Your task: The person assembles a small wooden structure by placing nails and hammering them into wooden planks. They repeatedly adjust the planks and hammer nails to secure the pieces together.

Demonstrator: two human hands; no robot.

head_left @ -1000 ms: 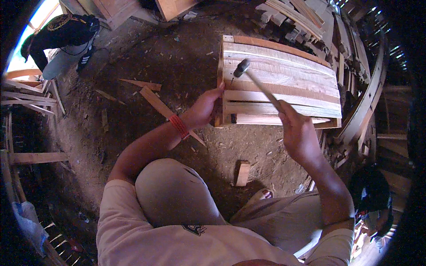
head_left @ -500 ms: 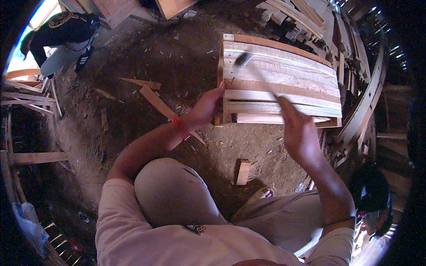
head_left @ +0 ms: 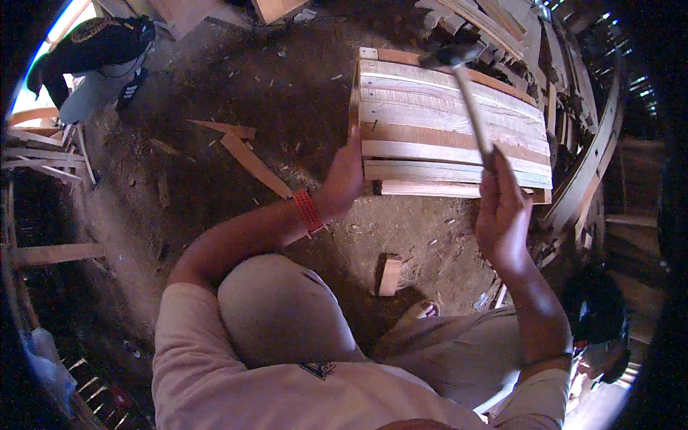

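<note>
Head view: a slatted wooden crate is seen right of centre in the upper half of the frame, its pale and reddish slats running across. A hammer is gripped near the end of its handle by the right hand, the fingers being wrapped round it. The hammer's head, motion-blurred, is held over the far edge of the crate, at top right of centre. Half a second earlier it was seen lower and further left, near the nail; it has since been swung up and to the right, and the right hand has been shifted rightward with it.

The nail is left projecting from the slats near the crate's left end. Against that end the left hand is placed, the two hands being well apart. Whether its fingers are clamped on the edge cannot be told. Compared with the earlier frame, the left wrist, with its red wristband, has been moved slightly rightward.

On the dirt floor, a wood block is noted below the crate and a long wood strip left of the left hand. Stacked boards are seen at upper right, a co-worker at upper left.
</note>
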